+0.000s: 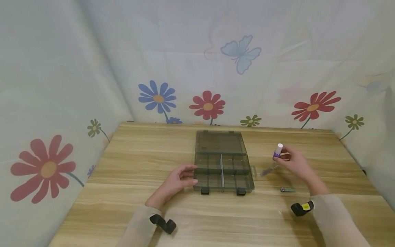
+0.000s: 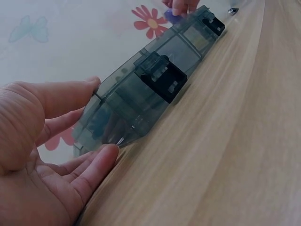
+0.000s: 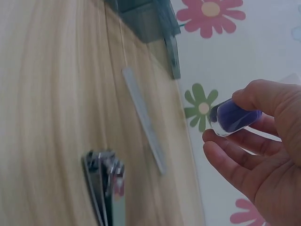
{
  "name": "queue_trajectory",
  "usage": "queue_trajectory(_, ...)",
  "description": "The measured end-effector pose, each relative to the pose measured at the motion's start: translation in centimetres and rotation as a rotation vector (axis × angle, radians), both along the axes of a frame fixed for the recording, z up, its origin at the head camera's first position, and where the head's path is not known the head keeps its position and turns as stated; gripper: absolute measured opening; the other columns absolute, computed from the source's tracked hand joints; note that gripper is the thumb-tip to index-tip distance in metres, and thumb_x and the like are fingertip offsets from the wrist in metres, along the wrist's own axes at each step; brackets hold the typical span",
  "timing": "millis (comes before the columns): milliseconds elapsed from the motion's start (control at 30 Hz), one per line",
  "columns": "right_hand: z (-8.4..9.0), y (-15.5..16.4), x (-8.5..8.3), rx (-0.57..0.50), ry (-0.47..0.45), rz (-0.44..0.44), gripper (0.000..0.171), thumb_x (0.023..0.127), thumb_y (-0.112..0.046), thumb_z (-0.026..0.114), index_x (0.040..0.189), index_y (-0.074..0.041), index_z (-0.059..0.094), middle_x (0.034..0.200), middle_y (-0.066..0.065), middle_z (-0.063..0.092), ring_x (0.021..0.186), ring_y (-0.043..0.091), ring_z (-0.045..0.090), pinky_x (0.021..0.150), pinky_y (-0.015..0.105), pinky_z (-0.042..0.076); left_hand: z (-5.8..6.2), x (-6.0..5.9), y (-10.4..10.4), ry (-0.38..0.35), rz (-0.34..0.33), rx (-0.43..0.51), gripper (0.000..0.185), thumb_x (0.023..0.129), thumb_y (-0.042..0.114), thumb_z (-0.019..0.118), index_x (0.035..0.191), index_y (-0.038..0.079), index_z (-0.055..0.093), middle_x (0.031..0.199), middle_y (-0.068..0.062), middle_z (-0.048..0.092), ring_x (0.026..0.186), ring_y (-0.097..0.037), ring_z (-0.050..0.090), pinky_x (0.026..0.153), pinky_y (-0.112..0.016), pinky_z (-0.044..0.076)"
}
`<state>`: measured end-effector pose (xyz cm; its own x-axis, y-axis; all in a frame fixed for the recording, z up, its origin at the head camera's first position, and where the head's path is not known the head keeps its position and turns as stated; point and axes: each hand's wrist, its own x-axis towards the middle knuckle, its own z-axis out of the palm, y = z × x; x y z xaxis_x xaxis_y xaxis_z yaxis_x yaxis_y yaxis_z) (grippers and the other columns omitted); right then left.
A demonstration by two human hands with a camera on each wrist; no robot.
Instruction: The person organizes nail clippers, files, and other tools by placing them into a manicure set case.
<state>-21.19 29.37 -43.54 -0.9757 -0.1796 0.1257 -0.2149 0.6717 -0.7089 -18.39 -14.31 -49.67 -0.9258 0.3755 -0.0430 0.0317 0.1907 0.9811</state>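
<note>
Well, the box (image 1: 223, 168) sat open in the middle of the table (image 1: 129, 206), its lid (image 1: 220, 142) flat behind it, dividers showing and, as far as I could see, nothing in any compartment. The left hand (image 1: 177, 181) was at the box's left end: thumb and fingertips rested against the corner with the fingers fairly straight, steadying rather than gripping. From the left wrist view the fingers (image 2: 89, 169) bracketed the smoky plastic wall, and the two black latches (image 2: 162, 77) hung loose along the front.

Over on the right, the right hand (image 1: 294, 161) was up off the table, to the right of the box and apart from it, thumb and fingers pinching a small purple bottle (image 1: 277, 151) with a white cap. The right wrist view showed the bottle (image 3: 233, 117) lying across the fingertips, held fast.

Two more bits waited on the wood below that hand: a thin nail file (image 1: 267, 170) just beside the box's right edge, and a clipper (image 1: 287, 189) nearer the front. I judged the job barely begun: box opened and braced, one item lifted but not yet in, file and clipper untouched, lid and latches yet to close.
</note>
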Motion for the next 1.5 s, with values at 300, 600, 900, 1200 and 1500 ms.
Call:
queue_trajectory(300,1.1,-3.0,-0.6,-0.046,0.029,0.118,0.030,0.087,-0.007,0.065,0.111,0.006,0.052,0.106,0.023,0.058,0.094,0.038,0.061,0.072,0.036,0.053,-0.1,-0.2,-0.3,0.022,-0.019,0.014,0.054,0.080,0.025,0.074,0.129,0.014,0.053,0.130,-0.009,0.051,0.114,-0.028,0.050,0.089,-0.040,0.045)
queue_trajectory(600,1.5,-4.2,-0.7,-0.027,0.047,0.158,0.034,0.087,-0.007,0.065,0.115,0.008,0.052,0.107,0.023,0.058,0.092,0.035,0.061,0.071,0.034,0.053,-0.3,-0.2,0.4,0.026,-0.036,0.030,0.053,0.081,0.022,0.074,0.129,0.014,0.053,0.131,-0.009,0.050,0.115,-0.028,0.049,0.090,-0.040,0.044)
queue_trajectory(900,0.9,-6.4,-1.0,-0.024,0.123,0.251,0.034,0.083,-0.003,0.067,0.114,0.006,0.056,0.101,0.018,0.062,0.085,0.029,0.062,0.067,0.038,0.053,-0.2,0.1,0.4,0.013,-0.024,0.044,0.053,0.083,0.018,0.072,0.131,0.012,0.051,0.132,-0.012,0.049,0.116,-0.030,0.048,0.090,-0.041,0.044)
queue_trajectory(1200,0.8,-8.8,-1.4,0.040,0.089,0.324,0.032,0.082,0.000,0.067,0.111,0.009,0.057,0.099,0.018,0.058,0.082,0.026,0.060,0.063,0.030,0.052,2.2,1.2,0.1,0.002,-0.024,0.025,0.051,0.084,0.015,0.071,0.131,0.009,0.051,0.132,-0.017,0.047,0.116,-0.032,0.048,0.090,-0.040,0.044)
queue_trajectory(1500,0.8,-10.0,-1.4,0.257,0.152,0.325,0.030,0.080,-0.005,0.071,0.107,0.005,0.061,0.093,0.011,0.060,0.080,0.023,0.057,0.068,0.038,0.050,2.7,1.4,0.3,-0.011,-0.023,0.019,0.051,0.084,0.013,0.070,0.131,0.008,0.051,0.133,-0.017,0.047,0.116,-0.033,0.047,0.089,-0.039,0.045)
